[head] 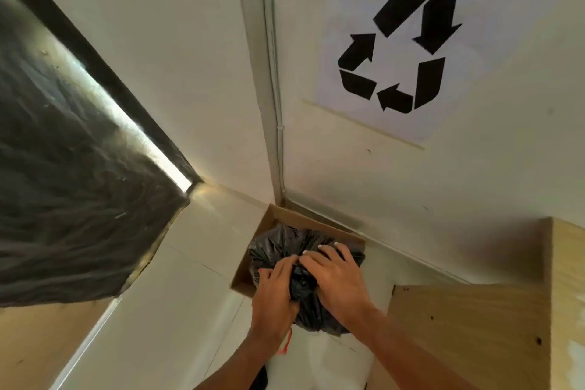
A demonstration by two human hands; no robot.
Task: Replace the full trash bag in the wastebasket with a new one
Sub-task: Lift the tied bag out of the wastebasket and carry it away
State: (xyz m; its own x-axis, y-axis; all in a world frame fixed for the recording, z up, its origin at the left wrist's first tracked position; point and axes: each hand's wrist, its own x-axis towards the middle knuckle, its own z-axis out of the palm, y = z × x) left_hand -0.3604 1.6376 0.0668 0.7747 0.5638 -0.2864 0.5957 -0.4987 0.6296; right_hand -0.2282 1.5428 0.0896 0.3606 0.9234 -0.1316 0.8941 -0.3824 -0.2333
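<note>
A full black trash bag [278,247] sits in a brown cardboard box [245,269] that stands on the floor in the corner of the room. My left hand [275,291] grips the gathered top of the bag from the left, fingers curled into the plastic. Pressed against it from the right, my right hand [335,275] also holds bunched plastic, its fingers reaching over the bag's top. A red drawstring [286,343] hangs below my left wrist. The lower part of the bag is hidden behind my hands.
White walls meet in the corner behind the box, with a cable duct [273,73] running down it. A recycling sign [399,41] is taped on the right wall. Black plastic sheeting [69,168] covers the left side. Plywood panels [474,332] stand at the right.
</note>
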